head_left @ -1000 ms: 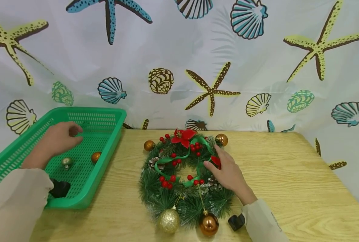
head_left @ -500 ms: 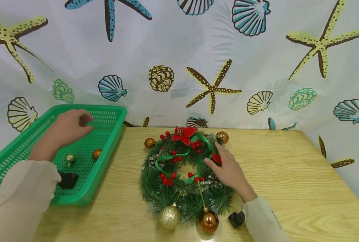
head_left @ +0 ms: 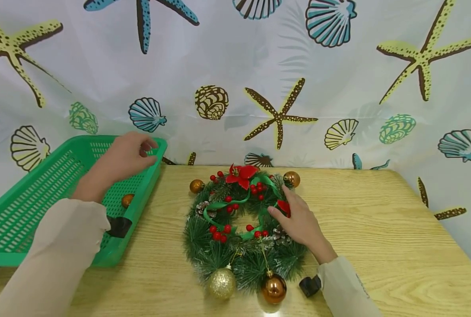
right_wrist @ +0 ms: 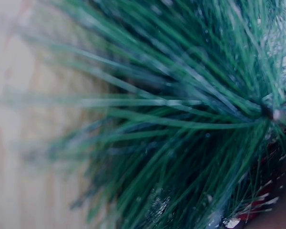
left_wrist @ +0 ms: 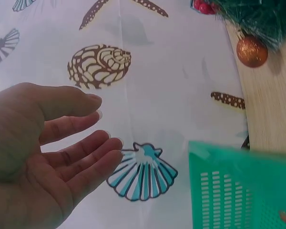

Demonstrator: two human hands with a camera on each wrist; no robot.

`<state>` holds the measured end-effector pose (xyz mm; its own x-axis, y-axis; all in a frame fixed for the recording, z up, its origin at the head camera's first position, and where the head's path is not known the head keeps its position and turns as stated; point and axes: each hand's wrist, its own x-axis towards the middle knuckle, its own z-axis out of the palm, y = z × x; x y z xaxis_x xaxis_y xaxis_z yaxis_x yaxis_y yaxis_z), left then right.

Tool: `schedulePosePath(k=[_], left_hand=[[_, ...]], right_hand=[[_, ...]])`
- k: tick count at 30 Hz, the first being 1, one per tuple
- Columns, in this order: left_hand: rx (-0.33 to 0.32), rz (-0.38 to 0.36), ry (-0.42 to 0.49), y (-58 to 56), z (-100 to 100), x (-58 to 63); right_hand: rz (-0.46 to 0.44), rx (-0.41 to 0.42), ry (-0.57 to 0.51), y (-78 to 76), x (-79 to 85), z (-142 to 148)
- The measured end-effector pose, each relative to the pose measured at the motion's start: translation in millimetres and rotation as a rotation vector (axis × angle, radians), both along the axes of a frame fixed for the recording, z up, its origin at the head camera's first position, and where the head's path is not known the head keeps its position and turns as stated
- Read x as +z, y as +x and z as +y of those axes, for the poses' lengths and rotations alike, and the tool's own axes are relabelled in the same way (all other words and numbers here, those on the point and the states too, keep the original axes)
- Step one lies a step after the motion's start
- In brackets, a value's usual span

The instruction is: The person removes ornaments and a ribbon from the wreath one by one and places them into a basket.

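A green pine wreath lies on the table, dressed with a red poinsettia, red berries, pinecones and a green ribbon. Gold and copper baubles sit along its edge, among them a glittery gold bauble and a shiny copper bauble at the front. My right hand rests on the wreath's right side, thumb apart from fairly straight fingers. The right wrist view shows mostly blurred pine needles. My left hand hovers over the basket's right side; its loosely bent fingers hold nothing in the left wrist view.
A green plastic basket stands at the left, with an orange-gold bauble inside; my left arm hides part of its floor. A shell-and-starfish printed sheet hangs behind the wooden table.
My left hand has moved right and upward over the basket, still holding nothing. The small pale gold bauble in the basket is now hidden behind my forearm. My right hand stays on the wreath.
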<state>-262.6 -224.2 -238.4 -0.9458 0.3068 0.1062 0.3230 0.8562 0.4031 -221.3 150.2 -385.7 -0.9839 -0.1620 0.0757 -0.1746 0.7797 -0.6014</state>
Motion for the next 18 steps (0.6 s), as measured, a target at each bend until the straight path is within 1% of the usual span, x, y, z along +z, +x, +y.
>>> schedulePosePath(k=[3,5,11,14,18], left_hand=[[-0.005,-0.008,0.011,-1.4,11.6,-1.3],[-0.012,-0.017,0.018,-4.1,18.7,-4.7],[-0.032,-0.011,0.021,-9.8,36.7,-15.3],[-0.034,-0.015,0.035,-13.7,43.6,-23.0],[-0.048,-0.025,0.053,-19.5,49.2,-36.2]], right_hand=[[0.000,0.001,-0.001,0.8,1.0,-1.0],[0.000,0.002,-0.001,1.7,1.5,-1.0],[-0.006,0.006,-0.005,2.3,1.1,-0.8],[0.004,0.000,-0.004,1.7,0.6,-0.1],[0.014,0.005,-0.005,0.9,0.5,-0.7]])
